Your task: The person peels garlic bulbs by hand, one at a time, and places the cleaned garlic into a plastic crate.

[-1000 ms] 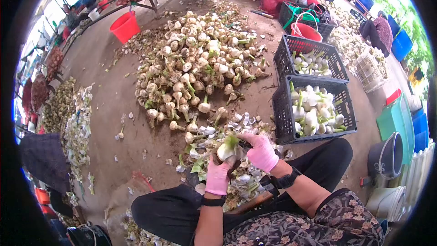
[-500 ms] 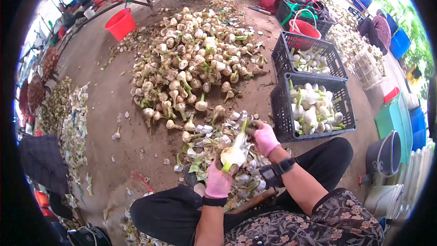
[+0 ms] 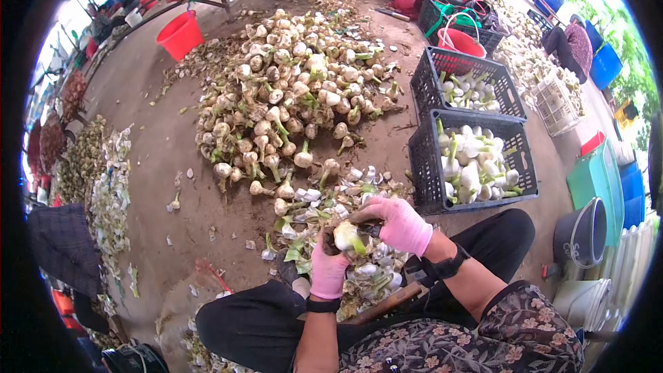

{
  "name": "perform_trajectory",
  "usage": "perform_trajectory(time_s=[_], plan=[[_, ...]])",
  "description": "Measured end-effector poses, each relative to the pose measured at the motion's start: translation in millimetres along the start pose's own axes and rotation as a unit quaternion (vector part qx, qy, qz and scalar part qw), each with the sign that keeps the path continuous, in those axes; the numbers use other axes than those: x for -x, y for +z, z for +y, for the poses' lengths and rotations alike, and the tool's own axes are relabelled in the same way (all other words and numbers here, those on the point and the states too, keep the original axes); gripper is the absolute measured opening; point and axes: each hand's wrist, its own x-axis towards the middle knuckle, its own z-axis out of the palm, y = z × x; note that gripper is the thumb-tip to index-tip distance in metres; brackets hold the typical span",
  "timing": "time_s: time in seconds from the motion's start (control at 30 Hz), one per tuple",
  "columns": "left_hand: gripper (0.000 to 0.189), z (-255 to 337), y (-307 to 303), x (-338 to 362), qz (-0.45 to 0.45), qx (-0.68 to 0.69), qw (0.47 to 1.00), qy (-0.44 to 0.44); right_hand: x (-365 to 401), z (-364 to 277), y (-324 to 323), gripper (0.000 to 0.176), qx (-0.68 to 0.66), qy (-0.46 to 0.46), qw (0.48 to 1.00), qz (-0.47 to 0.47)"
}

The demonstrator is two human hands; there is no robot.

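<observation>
In front of my knees, my left hand [image 3: 329,269], in a pink glove with dark fingertips, is closed around a garlic bulb [image 3: 345,236]. A short green stem on the bulb points down to the right. Above and to the right, my right hand [image 3: 399,225], gloved the same way, has its fingers bent over onto the bulb's upper side. Its fingertips are partly hidden behind the bulb. Beneath both hands lies a heap of peeled garlic skins [image 3: 376,269].
A large pile of unpeeled garlic [image 3: 290,97] lies ahead. Right of it, a black crate [image 3: 428,186] holds cleaned white bulbs, with another crate [image 3: 421,90] behind. A red bucket [image 3: 181,36] stands far left, a dark bucket [image 3: 580,235] at right. Other people sit farther off.
My right hand has come off the long stem end and moved down and left onto the bulb. The bulb has turned, its stem now pointing lower right.
</observation>
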Motion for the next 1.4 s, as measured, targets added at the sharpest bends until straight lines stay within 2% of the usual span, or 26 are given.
perform_trajectory(time_s=[0.07,0.1,0.17,0.27,0.37,0.43,0.5,0.57,0.63,0.67,0.7,0.73,0.77,0.8,0.83,0.9,0.93,0.97,1.03,1.07,1.17,1.3,1.33,1.4], plan=[[0.063,-11.4,-3.1,-0.3,-0.024,0.175,0.984,-0.026,2.7,-5.1,4.4,0.038,0.099,-0.030,0.993,0.052],[0.063,-9.6,-2.3,0.0,-0.025,0.175,0.984,-0.026,4.3,-9.2,6.1,0.038,0.100,-0.030,0.993,0.052],[0.053,-4.1,-2.1,1.5,-0.036,0.266,0.960,-0.076,6.0,-18.0,10.8,0.034,0.133,0.010,0.989,0.069],[0.045,-6.9,-2.1,0.7,-0.028,0.317,0.942,-0.108,2.2,-18.5,13.3,0.030,0.121,0.022,0.990,0.062],[0.047,0.1,-4.4,4.5,-0.051,0.348,0.927,-0.132,-2.5,-15.9,11.2,0.029,0.085,0.032,0.995,0.042],[0.050,-6.5,-11.4,4.1,-0.059,0.326,0.929,-0.163,-6.6,-10.7,8.2,0.028,0.078,0.035,0.996,0.030],[0.052,-14.7,-16.4,6.2,-0.066,0.303,0.931,-0.193,-11.4,7.0,10.3,0.021,0.089,0.025,0.994,0.066],[0.053,-20.9,-18.5,11.6,-0.103,0.383,0.897,-0.196,-11.5,34.6,21.8,0.020,0.077,0.051,0.994,0.066],[0.060,-19.9,-15.9,13.2,-0.108,0.359,0.910,-0.180,-7.0,76.0,34.5,0.022,0.213,0.098,0.970,0.063],[0.066,-16.1,-14.8,10.6,-0.135,0.348,0.915,-0.151,-2.3,94.8,36.5,0.032,0.213,0.197,0.956,-0.051],[0.071,-10.6,-13.2,7.2,-0.159,0.339,0.920,-0.119,0.2,97.7,33.6,0.032,0.213,0.191,0.957,-0.054],[0.078,4.1,-6.3,9.0,-0.134,0.339,0.924,-0.117,7.3,95.6,31.3,0.031,0.192,0.126,0.973,-0.037],[0.073,5.8,-3.4,8.2,-0.107,0.327,0.934,-0.093,14.5,93.3,30.7,0.030,0.169,0.064,0.983,-0.016],[0.070,5.2,-3.2,5.7,-0.104,0.313,0.940,-0.089,10.8,73.8,21.3,0.032,0.104,0.041,0.994,0.014],[0.068,3.9,-2.3,3.2,-0.103,0.299,0.945,-0.085,8.5,55.2,12.0,0.032,0.106,0.044,0.993,0.016],[0.064,-0.7,0.5,-1.3,-0.083,0.281,0.953,-0.079,6.7,22.3,-1.3,0.036,-0.126,0.088,0.987,0.054],[0.059,-1.9,1.1,-2.4,-0.059,0.261,0.961,-0.070,7.8,11.1,-4.1,0.039,-0.159,0.093,0.982,0.045],[0.059,-2.3,2.0,-2.9,-0.059,0.261,0.961,-0.071,8.7,3.2,-5.7,0.039,-0.159,0.094,0.982,0.046],[0.050,-4.2,5.5,-2.9,-0.034,0.240,0.967,-0.085,11.7,-6.1,-7.2,0.032,0.005,0.005,0.999,0.036],[0.043,-4.1,5.9,-1.7,-0.032,0.234,0.967,-0.097,13.1,-5.3,-1.9,0.033,0.066,0.013,0.996,0.053],[0.040,-11.3,2.4,0.1,-0.015,0.247,0.964,-0.099,13.3,-15.3,3.0,0.034,0.129,0.010,0.989,0.065],[0.041,-8.5,-2.3,0.7,0.008,0.208,0.969,-0.131,9.8,-7.7,7.1,0.025,0.118,0.011,0.992,0.051],[0.044,-6.9,-4.6,0.5,-0.025,0.203,0.970,-0.131,7.9,-5.9,6.1,0.025,0.118,0.011,0.992,0.050],[0.047,-1.7,-3.0,3.3,-0.056,0.198,0.970,-0.133,2.9,-0.6,1.8,0.018,-0.001,0.053,0.997,0.056]])
